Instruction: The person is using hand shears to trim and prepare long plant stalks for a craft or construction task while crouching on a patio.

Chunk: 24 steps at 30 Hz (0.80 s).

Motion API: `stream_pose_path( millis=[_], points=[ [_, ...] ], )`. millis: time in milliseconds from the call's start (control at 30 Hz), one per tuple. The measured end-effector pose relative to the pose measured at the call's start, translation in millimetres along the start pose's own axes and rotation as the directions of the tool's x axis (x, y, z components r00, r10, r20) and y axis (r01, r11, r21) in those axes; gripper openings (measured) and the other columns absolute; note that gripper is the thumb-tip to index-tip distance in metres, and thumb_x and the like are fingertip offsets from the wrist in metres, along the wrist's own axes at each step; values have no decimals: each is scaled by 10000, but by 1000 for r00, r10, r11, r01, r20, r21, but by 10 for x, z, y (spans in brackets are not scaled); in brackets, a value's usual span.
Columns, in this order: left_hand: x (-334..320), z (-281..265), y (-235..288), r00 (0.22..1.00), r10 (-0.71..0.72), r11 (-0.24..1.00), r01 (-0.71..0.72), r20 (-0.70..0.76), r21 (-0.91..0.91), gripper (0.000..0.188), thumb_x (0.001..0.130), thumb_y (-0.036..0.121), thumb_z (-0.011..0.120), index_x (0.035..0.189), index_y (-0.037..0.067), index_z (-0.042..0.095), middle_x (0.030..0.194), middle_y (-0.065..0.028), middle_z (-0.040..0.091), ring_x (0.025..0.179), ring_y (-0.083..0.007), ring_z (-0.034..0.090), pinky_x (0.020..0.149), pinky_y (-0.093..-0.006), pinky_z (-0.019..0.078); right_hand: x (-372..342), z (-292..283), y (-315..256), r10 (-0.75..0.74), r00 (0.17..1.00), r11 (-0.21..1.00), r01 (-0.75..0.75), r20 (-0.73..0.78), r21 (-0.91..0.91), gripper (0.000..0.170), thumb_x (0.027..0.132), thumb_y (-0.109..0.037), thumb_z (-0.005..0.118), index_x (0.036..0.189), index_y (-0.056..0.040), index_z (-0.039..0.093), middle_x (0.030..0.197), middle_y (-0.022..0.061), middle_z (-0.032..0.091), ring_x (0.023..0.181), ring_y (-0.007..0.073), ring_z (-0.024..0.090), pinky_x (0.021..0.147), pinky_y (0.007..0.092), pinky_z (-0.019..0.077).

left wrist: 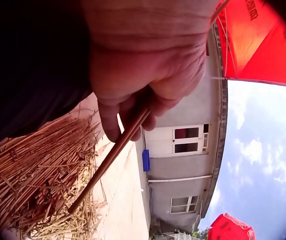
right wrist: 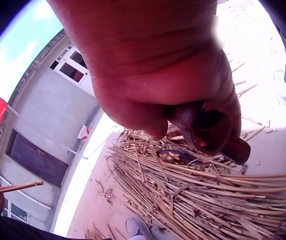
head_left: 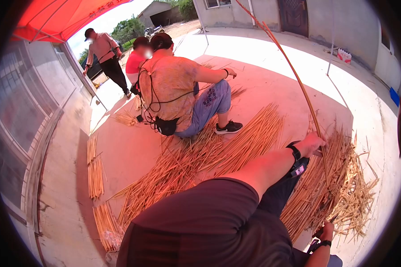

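My left hand [head_left: 311,144] grips a long, thin reed stalk [head_left: 301,82] that rises well above it and slants up to the left. The stalk's cut lower end points down toward the loose straw in the left wrist view. My right hand [head_left: 328,232] is low at the right and holds a dark-handled tool [right wrist: 237,150], its rounded handle end sticking out of the fist. A dark curved piece [right wrist: 182,156] shows beyond the fingers; I cannot tell the tool's kind. Below both hands lies a heap of dry stalks [head_left: 314,187], with pale husks [head_left: 354,200] along its right side.
More stalks [head_left: 249,138] spread across the floor to the left, with tied bundles [head_left: 95,178] by the wall. One person [head_left: 173,84] squats ahead, another in red [head_left: 134,66] sits beyond, and a third [head_left: 103,55] stands farther back. A red canopy [head_left: 58,18] hangs overhead.
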<state>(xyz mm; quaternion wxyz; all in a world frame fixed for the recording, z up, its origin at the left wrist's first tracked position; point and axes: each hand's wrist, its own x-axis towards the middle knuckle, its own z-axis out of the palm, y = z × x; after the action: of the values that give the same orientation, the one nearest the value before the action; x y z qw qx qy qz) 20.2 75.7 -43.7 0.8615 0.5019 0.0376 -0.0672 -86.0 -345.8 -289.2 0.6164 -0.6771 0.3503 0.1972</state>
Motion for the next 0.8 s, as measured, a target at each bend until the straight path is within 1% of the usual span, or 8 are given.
stream_pose_path(
  millis=[67, 167, 267, 367, 433, 633, 800],
  points=[
    [21, -10, -14, 1000, -14, 1000, 14, 20, -19, 166, 888, -46, 550, 997, 78, 543, 893, -124, 660, 825, -325, 707, 738, -608, 594, 2, -1, -5, 1, 1000, 1000, -1, -7, 4, 195, 975, -238, 538, 1079, -98, 451, 695, 87, 486, 497, 274, 515, 448, 421, 484],
    [40, -17, -32, 999, -10, 1000, 11, 51, -7, 191, 883, -51, 559, 1011, 86, 529, 903, -124, 653, 834, -326, 705, 729, -609, 595, -54, 16, -28, 4, 1000, 1000, -4, 21, -13, 199, 978, -238, 537, 1082, -94, 447, 694, 95, 490, 502, 288, 533, 446, 427, 486],
    [23, 26, -14, 999, -13, 1000, 13, 29, 14, 190, 882, -53, 563, 1005, 87, 524, 889, -122, 651, 813, -320, 706, 716, -600, 599, -93, 29, -58, 44, 999, 999, -44, 19, -18, 207, 978, -242, 541, 1086, -94, 445, 700, 105, 498, 504, 299, 547, 443, 440, 486],
    [42, 49, -19, 999, -15, 999, 14, 29, 41, 188, 883, -55, 563, 1000, 86, 523, 867, -119, 651, 788, -312, 708, 698, -593, 602, -52, 16, -42, 32, 999, 999, -31, 24, -16, 214, 978, -246, 543, 1081, -86, 444, 707, 115, 510, 498, 313, 557, 436, 448, 487],
    [51, 56, -23, 999, -20, 999, 19, 26, 30, 189, 882, -56, 564, 999, 86, 521, 858, -118, 651, 780, -308, 709, 692, -588, 603, 35, -10, -10, 2, 1000, 999, -1, 25, -54, 226, 977, -248, 545, 1076, -69, 450, 715, 124, 524, 495, 324, 565, 434, 456, 493],
    [29, 106, -25, 1000, -12, 1000, 12, 9, 16, 179, 875, -57, 568, 983, 80, 526, 839, -127, 667, 760, -305, 717, 656, -569, 607, 98, -6, 2, -10, 1000, 993, 14, 30, -114, 228, 974, -247, 550, 1046, -43, 479, 720, 137, 533, 511, 325, 568, 448, 460, 508],
    [68, 140, -56, 1000, -5, 999, 5, 4, 47, 176, 862, -58, 583, 967, 74, 533, 831, -135, 680, 742, -312, 721, 629, -566, 607, 75, 14, -1, -2, 999, 995, 6, 32, -101, 219, 970, -247, 546, 1019, -43, 484, 713, 137, 533, 508, 325, 573, 441, 457, 507]
  ],
)
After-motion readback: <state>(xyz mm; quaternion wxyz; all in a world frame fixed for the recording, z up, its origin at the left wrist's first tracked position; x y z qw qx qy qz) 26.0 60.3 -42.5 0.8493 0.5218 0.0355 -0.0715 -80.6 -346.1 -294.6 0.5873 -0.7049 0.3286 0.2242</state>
